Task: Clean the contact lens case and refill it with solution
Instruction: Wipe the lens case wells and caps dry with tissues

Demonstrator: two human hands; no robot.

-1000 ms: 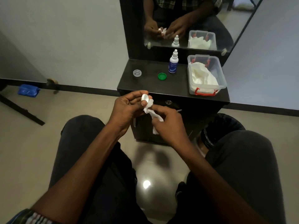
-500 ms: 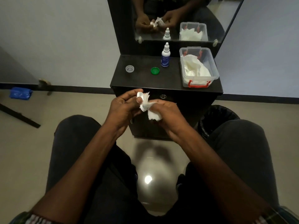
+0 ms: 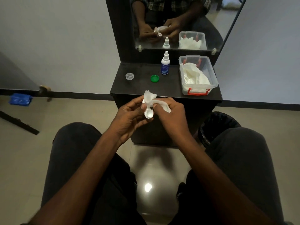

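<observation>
Curled fingers of the left hand grip the white lens case; the right hand pinches a tissue into its twelve-o'clock well. Solution bottle label unreadable.

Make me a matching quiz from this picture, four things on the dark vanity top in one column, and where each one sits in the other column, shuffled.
Things:
1. small clear plastic cap
2. round green screw cap
3. white dropper bottle with blue label
4. clear plastic box with red latch, holding white tissues

Places:
A. right end of the top
B. at the back, below the mirror
C. left end of the top
D. just in front and left of the bottle

Pairs: 1-C, 2-D, 3-B, 4-A
</observation>
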